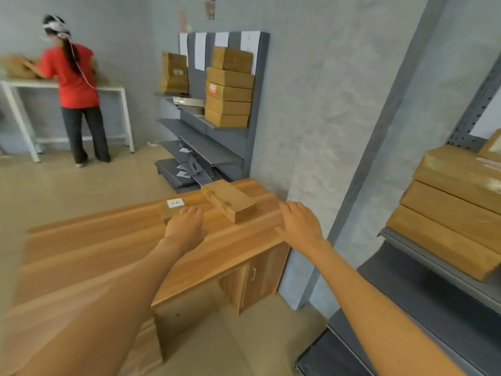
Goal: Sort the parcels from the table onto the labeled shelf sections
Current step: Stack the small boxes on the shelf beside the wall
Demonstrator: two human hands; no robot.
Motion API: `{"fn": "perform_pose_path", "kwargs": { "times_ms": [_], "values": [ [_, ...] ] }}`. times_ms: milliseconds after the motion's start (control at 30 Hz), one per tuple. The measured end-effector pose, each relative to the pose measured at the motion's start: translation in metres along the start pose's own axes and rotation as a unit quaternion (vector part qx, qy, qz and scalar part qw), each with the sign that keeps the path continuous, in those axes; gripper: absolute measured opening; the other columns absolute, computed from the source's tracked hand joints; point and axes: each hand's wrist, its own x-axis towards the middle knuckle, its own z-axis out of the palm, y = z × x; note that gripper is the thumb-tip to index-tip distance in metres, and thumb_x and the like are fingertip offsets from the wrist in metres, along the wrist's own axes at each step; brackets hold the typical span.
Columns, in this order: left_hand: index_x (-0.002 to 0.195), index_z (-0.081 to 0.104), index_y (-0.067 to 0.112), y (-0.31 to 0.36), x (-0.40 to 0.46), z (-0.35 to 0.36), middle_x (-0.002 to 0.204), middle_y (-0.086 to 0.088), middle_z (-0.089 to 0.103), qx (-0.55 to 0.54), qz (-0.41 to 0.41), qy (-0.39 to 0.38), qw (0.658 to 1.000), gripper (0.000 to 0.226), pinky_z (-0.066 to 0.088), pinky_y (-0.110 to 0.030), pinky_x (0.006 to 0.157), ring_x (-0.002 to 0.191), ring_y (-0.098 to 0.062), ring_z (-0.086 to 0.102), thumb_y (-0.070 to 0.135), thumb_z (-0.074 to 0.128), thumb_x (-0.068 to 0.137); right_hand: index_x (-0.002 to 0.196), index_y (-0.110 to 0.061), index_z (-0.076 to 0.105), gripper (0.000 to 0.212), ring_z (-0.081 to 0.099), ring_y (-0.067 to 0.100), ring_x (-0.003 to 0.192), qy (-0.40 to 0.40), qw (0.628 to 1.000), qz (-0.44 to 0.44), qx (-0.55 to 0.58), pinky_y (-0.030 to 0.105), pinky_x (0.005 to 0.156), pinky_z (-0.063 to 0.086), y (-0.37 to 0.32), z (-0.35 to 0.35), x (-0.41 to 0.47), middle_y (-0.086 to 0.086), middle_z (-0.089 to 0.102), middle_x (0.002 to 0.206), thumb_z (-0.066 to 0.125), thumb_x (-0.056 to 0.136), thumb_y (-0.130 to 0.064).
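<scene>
Wooden bench (113, 256) in grey-walled room, left hand (185, 226) flat on labelled box (176, 208), right hand (299, 223) spread, holding nothing, second box (230, 202) between, shelf (423, 267) at three o'clock.

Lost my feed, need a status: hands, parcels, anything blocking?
Left hand resting on labeled parcel, grip unclear. Right hand open above table edge. Second parcel lies between hands, untouched. Nothing blocking.
</scene>
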Motion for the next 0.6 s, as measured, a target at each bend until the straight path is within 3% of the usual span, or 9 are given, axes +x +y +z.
{"fn": "perform_pose_path", "kwargs": {
  "times_ms": [300,600],
  "values": [
    [0.135,0.042,0.013,-0.065,0.046,0.023,0.138,-0.004,0.048,0.021,-0.082,-0.022,0.996,0.052,0.041,-0.035,0.096,0.130,-0.025,0.040,0.038,0.056,0.092,0.137,-0.011,0.041,0.055,0.042,0.022,0.127,-0.020,0.997,-0.066,0.036,0.032,0.105,0.033,-0.034,0.059,0.096,0.005,0.048,0.137,0.057,0.089,-0.034],
    [0.140,0.039,0.011,-0.089,0.145,0.049,0.140,-0.006,0.045,0.015,-0.113,-0.047,0.992,0.055,0.040,-0.037,0.099,0.131,-0.027,0.039,0.035,0.056,0.093,0.137,-0.010,0.042,0.059,0.042,0.025,0.128,-0.024,0.996,-0.055,0.065,0.035,0.102,0.036,-0.018,0.118,0.200,0.007,0.047,0.139,0.054,0.091,-0.046]
  ]
}}
